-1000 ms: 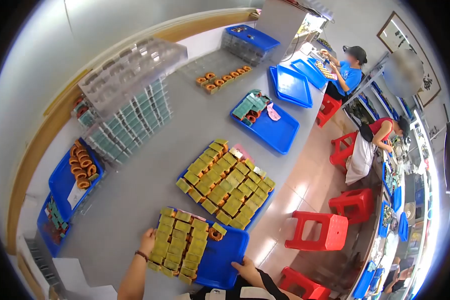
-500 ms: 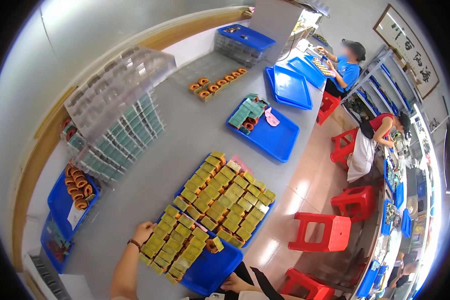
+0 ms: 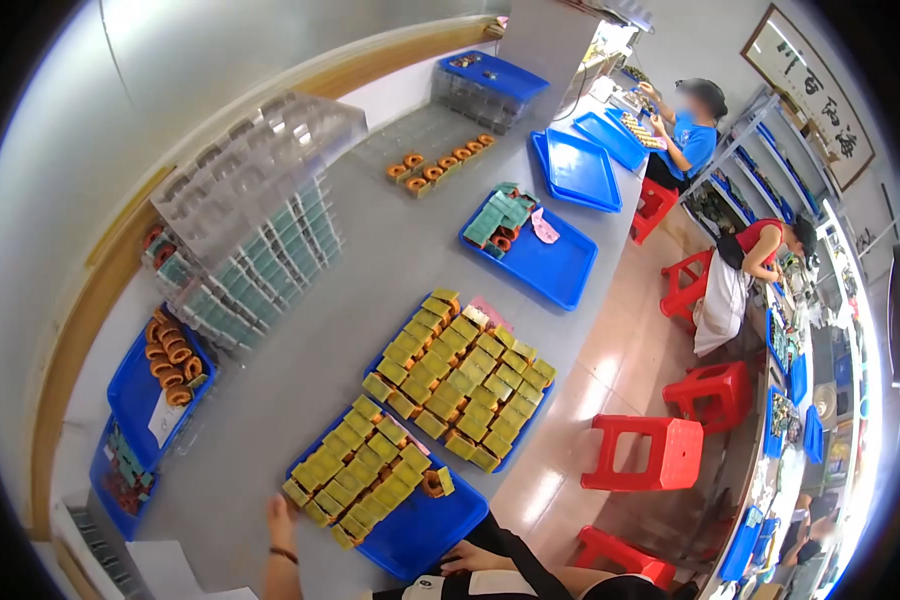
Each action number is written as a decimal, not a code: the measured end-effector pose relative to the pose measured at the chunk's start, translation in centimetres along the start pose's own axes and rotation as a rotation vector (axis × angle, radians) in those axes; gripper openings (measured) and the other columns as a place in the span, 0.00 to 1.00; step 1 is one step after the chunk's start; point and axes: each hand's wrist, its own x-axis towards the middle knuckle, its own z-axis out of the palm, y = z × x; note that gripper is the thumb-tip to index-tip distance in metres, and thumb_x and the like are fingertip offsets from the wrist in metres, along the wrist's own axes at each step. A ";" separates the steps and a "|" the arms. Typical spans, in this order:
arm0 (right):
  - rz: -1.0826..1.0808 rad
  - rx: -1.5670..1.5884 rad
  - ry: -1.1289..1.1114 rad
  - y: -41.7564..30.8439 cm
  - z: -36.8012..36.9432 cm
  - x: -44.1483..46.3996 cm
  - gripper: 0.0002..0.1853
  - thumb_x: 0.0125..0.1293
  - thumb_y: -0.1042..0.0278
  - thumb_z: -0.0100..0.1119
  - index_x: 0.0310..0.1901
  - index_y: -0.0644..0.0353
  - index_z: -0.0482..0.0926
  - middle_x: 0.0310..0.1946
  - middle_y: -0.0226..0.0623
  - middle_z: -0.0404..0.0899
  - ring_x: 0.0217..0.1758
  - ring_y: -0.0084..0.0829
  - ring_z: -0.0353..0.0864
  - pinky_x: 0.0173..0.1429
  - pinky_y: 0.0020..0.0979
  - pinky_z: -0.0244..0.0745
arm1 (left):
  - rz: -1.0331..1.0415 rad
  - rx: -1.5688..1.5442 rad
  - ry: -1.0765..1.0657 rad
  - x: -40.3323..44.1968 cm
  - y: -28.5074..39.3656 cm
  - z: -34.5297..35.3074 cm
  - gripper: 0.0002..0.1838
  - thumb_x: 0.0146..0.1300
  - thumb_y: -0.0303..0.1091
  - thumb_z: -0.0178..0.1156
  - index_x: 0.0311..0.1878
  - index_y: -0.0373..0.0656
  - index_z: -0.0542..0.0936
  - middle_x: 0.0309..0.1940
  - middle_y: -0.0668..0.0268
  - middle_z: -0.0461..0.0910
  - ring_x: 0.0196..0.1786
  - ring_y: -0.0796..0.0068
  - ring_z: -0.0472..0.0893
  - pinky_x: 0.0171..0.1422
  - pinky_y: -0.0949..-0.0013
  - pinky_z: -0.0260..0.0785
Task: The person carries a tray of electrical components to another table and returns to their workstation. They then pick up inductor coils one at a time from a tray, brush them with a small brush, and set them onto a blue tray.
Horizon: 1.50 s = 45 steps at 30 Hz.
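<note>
The near blue tray (image 3: 425, 525) holds rows of yellow-topped copper coil parts (image 3: 355, 465) on its left part, with one coil (image 3: 436, 483) set apart on the right. My left hand (image 3: 282, 520) is just left of this tray, off its edge, with nothing seen in it and its fingers blurred. My right hand (image 3: 463, 558) lies at the tray's lower right edge, its fingers stretched out and partly hidden. A second tray full of yellow-topped parts (image 3: 460, 380) sits directly behind.
Farther back are a blue tray with green parts (image 3: 500, 215), stacked blue trays (image 3: 582, 170) and clear plastic trays (image 3: 255, 170). Coils fill a tray (image 3: 135, 390) at the left. Red stools (image 3: 660, 455) stand right. Two people (image 3: 695, 135) sit at benches.
The near tray has turned and shifted left, up against the second tray. My left hand has come off its left edge and moved down. My right hand has moved down with the tray's corner.
</note>
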 end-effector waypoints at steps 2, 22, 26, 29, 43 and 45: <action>0.013 -0.033 0.029 -0.4 -0.1 0.6 0.26 0.55 0.72 0.60 0.55 0.60 0.62 0.41 0.37 0.71 0.41 0.28 0.77 0.43 0.24 0.72 | -0.126 -0.152 -0.228 -4.0 -0.6 0.8 0.25 0.63 0.54 0.45 0.52 0.44 0.68 0.40 0.66 0.75 0.40 0.72 0.76 0.44 0.68 0.68; 0.063 -0.157 0.315 -2.1 -2.5 0.2 0.33 0.59 0.61 0.56 0.64 0.54 0.53 0.46 0.35 0.75 0.36 0.28 0.80 0.35 0.23 0.73 | -0.373 -0.174 -0.542 -8.5 1.0 5.9 0.33 0.62 0.59 0.43 0.59 0.41 0.61 0.50 0.56 0.71 0.49 0.58 0.73 0.52 0.57 0.66; 0.013 -0.272 0.252 0.1 -3.0 -0.2 0.29 0.59 0.59 0.53 0.62 0.52 0.59 0.47 0.34 0.74 0.34 0.28 0.80 0.32 0.22 0.73 | -0.345 -0.292 -0.559 -8.8 -1.3 5.6 0.32 0.63 0.56 0.45 0.61 0.40 0.59 0.51 0.51 0.70 0.47 0.57 0.75 0.49 0.59 0.69; -0.040 -0.473 0.357 1.0 -0.2 -2.9 0.25 0.58 0.59 0.54 0.58 0.53 0.66 0.46 0.33 0.75 0.33 0.27 0.80 0.32 0.22 0.72 | -0.296 -0.245 -0.538 -11.0 -2.9 4.9 0.30 0.63 0.50 0.47 0.61 0.39 0.57 0.51 0.50 0.70 0.44 0.57 0.76 0.44 0.62 0.71; -0.234 -0.725 0.696 10.5 5.7 -13.2 0.16 0.52 0.53 0.63 0.30 0.60 0.81 0.21 0.31 0.78 0.21 0.23 0.73 0.30 0.27 0.72 | -0.400 -0.010 -0.892 -15.4 -7.4 5.7 0.26 0.64 0.41 0.47 0.63 0.48 0.56 0.50 0.55 0.71 0.39 0.61 0.78 0.39 0.65 0.72; -0.335 -0.719 0.759 12.4 4.2 -13.0 0.19 0.52 0.48 0.61 0.25 0.60 0.80 0.19 0.31 0.77 0.21 0.24 0.72 0.31 0.28 0.70 | -0.358 0.030 -0.935 -14.9 -7.8 6.4 0.26 0.63 0.41 0.47 0.63 0.48 0.56 0.50 0.56 0.72 0.38 0.61 0.78 0.38 0.65 0.71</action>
